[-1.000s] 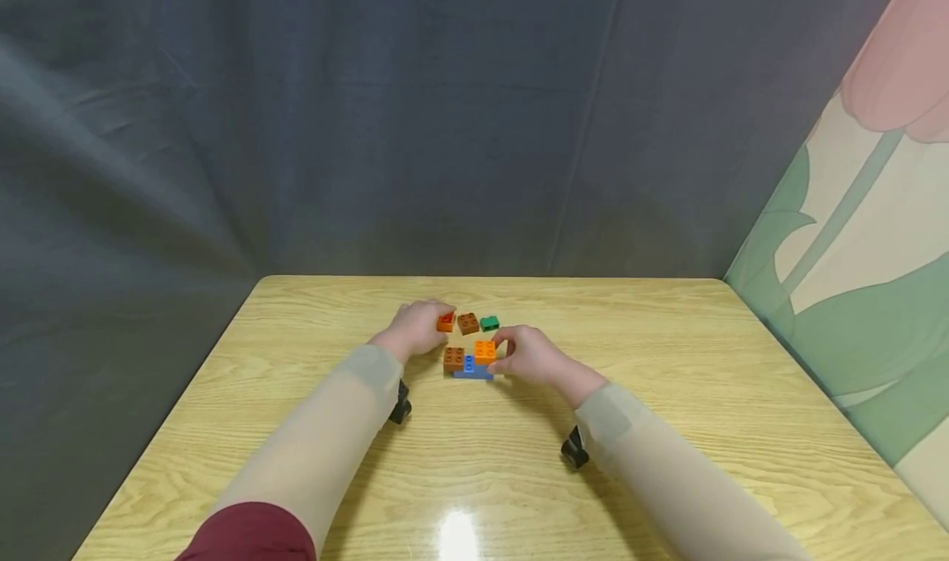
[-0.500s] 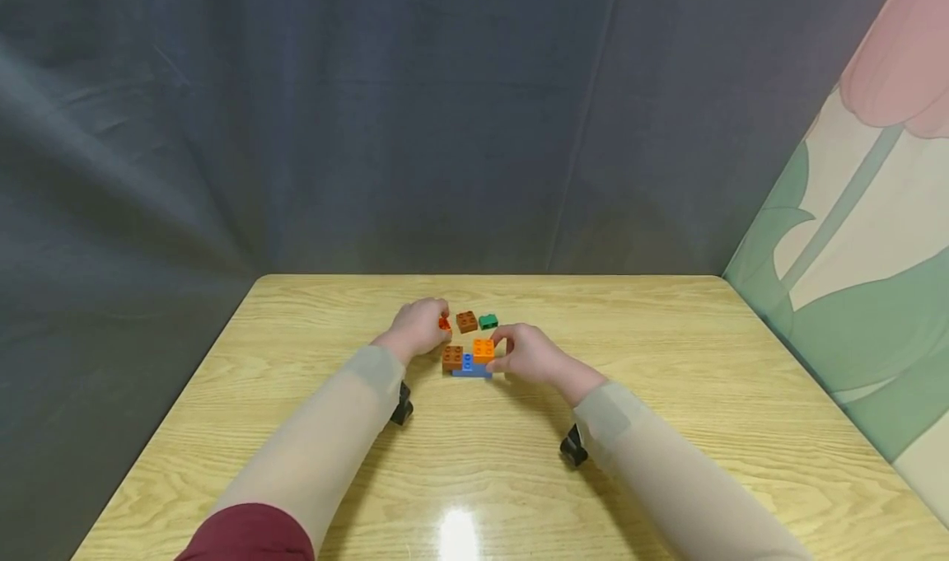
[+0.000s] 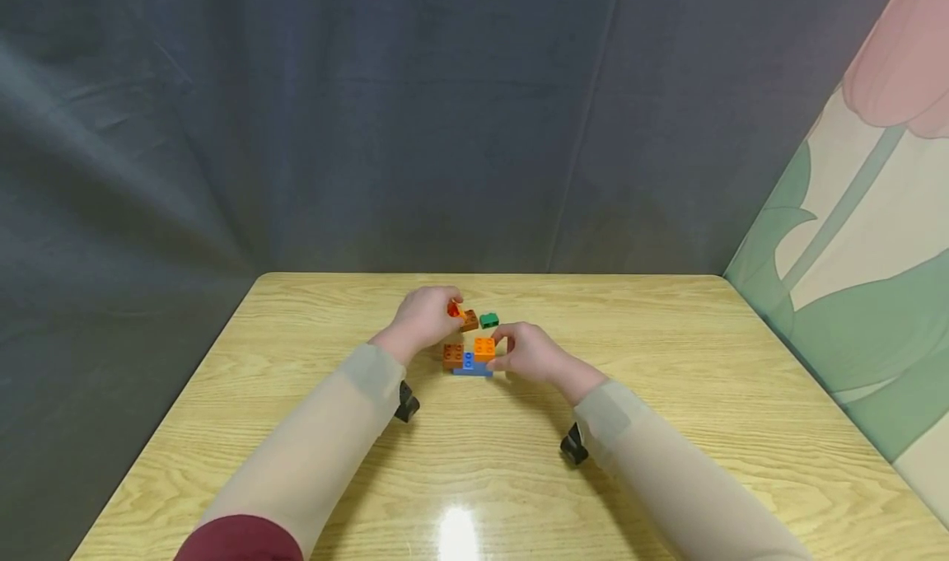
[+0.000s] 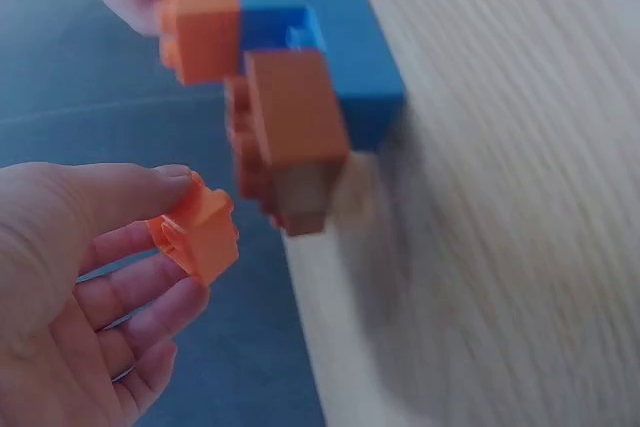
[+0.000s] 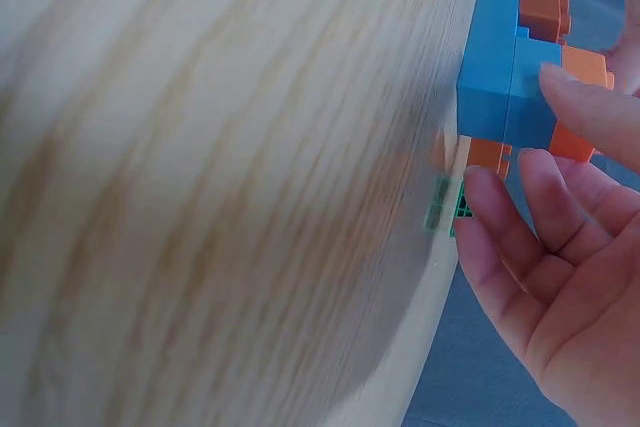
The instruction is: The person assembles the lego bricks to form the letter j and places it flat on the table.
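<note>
My left hand (image 3: 424, 318) pinches a small orange building brick (image 4: 208, 232) between thumb and fingers, over the table behind the built stack. In the head view this brick shows red and orange. My right hand (image 3: 530, 353) holds the right end of the stack, thumb on one side and fingers on the other. The stack has a long blue brick (image 5: 485, 77) at its base and another blue brick (image 5: 535, 97) on that. An orange brick (image 3: 484, 348) tops the right end. A brown brick (image 3: 453, 356) sits at the left end.
Behind the stack lie a loose brown brick (image 3: 470, 321), partly covered by my left fingers, and a green brick (image 3: 489, 320). The wooden table (image 3: 474, 454) ends at a dark curtain (image 3: 445, 133). A flower-patterned wall (image 3: 867, 240) is on the right.
My left hand has closed on the orange brick, picked it up and moved slightly right and away, tilting it. My right hand and the stack have stayed in place.
</note>
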The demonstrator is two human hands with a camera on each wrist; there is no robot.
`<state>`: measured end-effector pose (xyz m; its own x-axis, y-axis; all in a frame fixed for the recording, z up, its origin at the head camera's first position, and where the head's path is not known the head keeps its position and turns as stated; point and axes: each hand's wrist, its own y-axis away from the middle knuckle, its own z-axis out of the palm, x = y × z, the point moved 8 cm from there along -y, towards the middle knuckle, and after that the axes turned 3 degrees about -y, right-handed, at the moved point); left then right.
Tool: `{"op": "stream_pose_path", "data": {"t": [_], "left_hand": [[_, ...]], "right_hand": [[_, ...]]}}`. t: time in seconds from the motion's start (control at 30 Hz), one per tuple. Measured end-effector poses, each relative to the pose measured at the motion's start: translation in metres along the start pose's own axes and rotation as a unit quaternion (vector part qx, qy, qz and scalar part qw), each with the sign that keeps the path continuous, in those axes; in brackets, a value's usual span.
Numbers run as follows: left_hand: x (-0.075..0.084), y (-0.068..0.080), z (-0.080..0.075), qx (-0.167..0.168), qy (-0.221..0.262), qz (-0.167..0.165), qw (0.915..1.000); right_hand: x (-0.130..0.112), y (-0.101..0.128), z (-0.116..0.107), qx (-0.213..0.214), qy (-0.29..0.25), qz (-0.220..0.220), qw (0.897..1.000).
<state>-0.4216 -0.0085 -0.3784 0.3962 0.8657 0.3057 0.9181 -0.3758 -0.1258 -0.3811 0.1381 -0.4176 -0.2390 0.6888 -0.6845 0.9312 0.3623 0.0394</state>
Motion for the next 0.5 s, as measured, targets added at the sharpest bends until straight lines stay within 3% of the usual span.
{"op": "stream_pose_path", "data": {"t": [0.23,0.5], "left_hand": [[0.020,0.006,-0.005,0.000,0.036,0.015,0.9992],[0.031,0.013,-0.006,-0.013,0.078,0.020,0.9967]], "right_hand": [[0.001,0.000,0.001,-0.004,-0.008,-0.002,1.000],[0.001,-0.001,0.001,-0.002,-0.009,-0.008,1.000]]}}
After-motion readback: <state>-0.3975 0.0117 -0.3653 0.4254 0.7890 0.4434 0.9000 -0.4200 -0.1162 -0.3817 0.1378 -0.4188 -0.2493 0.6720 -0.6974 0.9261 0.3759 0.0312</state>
